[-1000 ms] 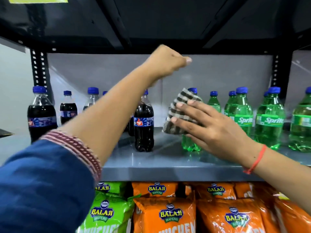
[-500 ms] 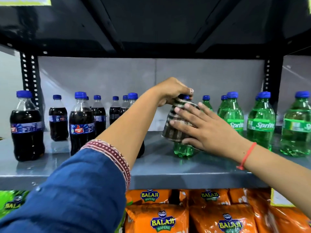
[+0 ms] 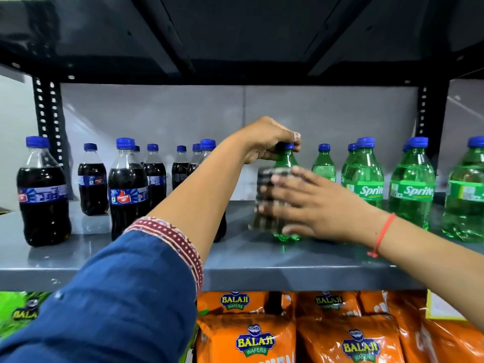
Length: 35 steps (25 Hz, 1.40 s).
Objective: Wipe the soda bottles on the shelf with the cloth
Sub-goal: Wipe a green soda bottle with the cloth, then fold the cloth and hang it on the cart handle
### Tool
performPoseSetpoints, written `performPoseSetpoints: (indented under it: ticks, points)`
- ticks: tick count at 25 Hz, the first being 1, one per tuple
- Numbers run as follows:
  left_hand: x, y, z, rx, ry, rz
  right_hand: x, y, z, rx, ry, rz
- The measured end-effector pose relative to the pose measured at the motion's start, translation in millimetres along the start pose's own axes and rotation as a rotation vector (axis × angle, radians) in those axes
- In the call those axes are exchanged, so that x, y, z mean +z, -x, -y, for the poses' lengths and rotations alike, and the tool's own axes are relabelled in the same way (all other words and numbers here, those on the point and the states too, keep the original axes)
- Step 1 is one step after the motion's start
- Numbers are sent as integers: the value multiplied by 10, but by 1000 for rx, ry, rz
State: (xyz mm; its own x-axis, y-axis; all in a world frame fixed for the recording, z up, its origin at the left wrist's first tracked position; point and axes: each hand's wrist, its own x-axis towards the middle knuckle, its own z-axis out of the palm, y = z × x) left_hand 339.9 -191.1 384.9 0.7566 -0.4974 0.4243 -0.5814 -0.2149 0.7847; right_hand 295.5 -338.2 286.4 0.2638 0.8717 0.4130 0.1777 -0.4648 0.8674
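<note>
A green soda bottle with a blue cap stands on the grey shelf, near its middle. My left hand grips the bottle's cap from above. My right hand presses a dark checked cloth flat against the bottle's body; hand and cloth are blurred. More green Sprite bottles stand to the right. Dark cola bottles with blue caps stand to the left.
A black shelf board hangs low overhead, carried by perforated black uprights at left and right. Orange and green wafer bags fill the level below. A grey back panel closes the shelf behind the bottles.
My left hand came down from the air onto the green bottle's cap. My right hand slid the cloth down from the bottle's neck over its body.
</note>
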Motion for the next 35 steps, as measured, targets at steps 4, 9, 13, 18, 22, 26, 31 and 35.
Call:
performPoseSetpoints:
  ticks: [4,9,13,18,22,26,31,35]
  points:
    - [17,-1,-2,11,0,12,-54,-86,36,278,-156,-27]
    - [-5,9,2,-1,-13,14,-172,130,293,196,-328,69]
    - [16,82,-64,102,-272,-114,-439,136,321,216,-462,220]
    - [67,676,-209,455,-504,-482,-878,172,307,457,-774,64]
    - [-132,1517,-57,142,-394,-188,-1139,30,562,608,-897,-105]
    - [-266,2248,139,16,68,23,-1268,-238,910,614,-1072,-210]
    - [-207,2828,223,-64,15,-175,-1322,-471,1066,575,-1390,-172]
    - [-35,3220,214,-214,-151,-312,-1286,-616,1166,371,-1455,26]
